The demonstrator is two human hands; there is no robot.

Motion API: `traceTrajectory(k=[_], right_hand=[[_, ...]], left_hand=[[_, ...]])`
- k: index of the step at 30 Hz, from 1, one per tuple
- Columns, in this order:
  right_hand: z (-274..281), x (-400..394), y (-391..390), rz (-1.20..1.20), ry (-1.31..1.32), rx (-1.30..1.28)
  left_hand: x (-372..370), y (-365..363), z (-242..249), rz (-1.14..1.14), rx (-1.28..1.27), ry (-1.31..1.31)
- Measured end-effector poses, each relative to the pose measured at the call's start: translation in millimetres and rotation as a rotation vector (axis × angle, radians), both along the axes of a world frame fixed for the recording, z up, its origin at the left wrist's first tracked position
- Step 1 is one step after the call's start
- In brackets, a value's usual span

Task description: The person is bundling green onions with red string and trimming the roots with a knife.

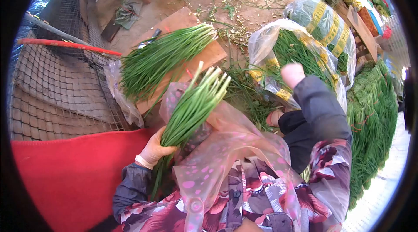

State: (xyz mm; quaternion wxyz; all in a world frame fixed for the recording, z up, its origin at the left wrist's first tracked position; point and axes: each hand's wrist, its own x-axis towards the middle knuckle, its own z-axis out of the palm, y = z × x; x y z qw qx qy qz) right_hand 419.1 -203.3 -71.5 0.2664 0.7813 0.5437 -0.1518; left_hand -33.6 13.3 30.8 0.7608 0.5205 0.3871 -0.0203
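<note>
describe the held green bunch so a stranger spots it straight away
Start at the red cloth filling the lower left. By its right end, the left grip is shut around the bunch, whose pale ends point to the upper right. Unlike the larger pile lying on the board, this one is being held.

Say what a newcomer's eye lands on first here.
Probably the bunch of long green stalks in the left hand, near the centre. Next, perhaps, the bright red cloth at lower left and the larger green pile on the wooden board above the bunch.
</note>
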Motion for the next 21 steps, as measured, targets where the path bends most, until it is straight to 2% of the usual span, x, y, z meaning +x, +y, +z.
traceTrajectory(k=[2,3,4,5,6,7,9,10,12,14,15,18,19,20,21], right_hand=[[-10,-30,0,-0.088,0.202,-0.288],[28,-45,11,-0.106,0.429,-0.206],[39,-52,21,-0.244,0.690,-0.026],[26,-59,30,-0.492,1.147,0.186],[19,-64,35,-0.656,1.575,0.194],[25,-74,43,-0.608,1.819,0.240],[14,-104,62,-0.568,2.239,0.442],[31,-118,71,-0.634,2.296,0.474],[10,-147,93,-0.639,2.639,0.584],[41,-159,103,-0.882,2.427,0.762],[39,-158,109,-0.923,2.410,0.751],[37,-143,108,-1.286,2.029,1.165],[40,-135,107,-1.187,1.728,1.295],[43,-128,104,-1.094,1.600,1.293],[47,-125,99,-1.108,1.576,1.094]], left_hand=[[7,-3,8,0.051,-0.109,-0.053],[9,-5,9,0.078,-0.169,-0.078],[9,-8,8,0.081,-0.167,-0.077],[10,-8,5,0.064,-0.178,-0.076],[12,-7,3,0.043,-0.187,-0.077],[14,-8,1,0.037,-0.181,-0.081],[17,-13,-3,0.031,-0.173,-0.111],[18,-13,-6,0.031,-0.174,-0.114],[17,-11,-12,-0.027,-0.155,-0.105],[19,-13,-2,-0.013,-0.140,-0.101],[20,-14,1,-0.010,-0.131,-0.095],[18,-17,-5,0.098,-0.016,-0.107],[15,-18,-13,0.104,-0.019,-0.110],[11,-19,-24,0.104,0.112,-0.101],[10,-20,-32,0.102,0.243,-0.094]])
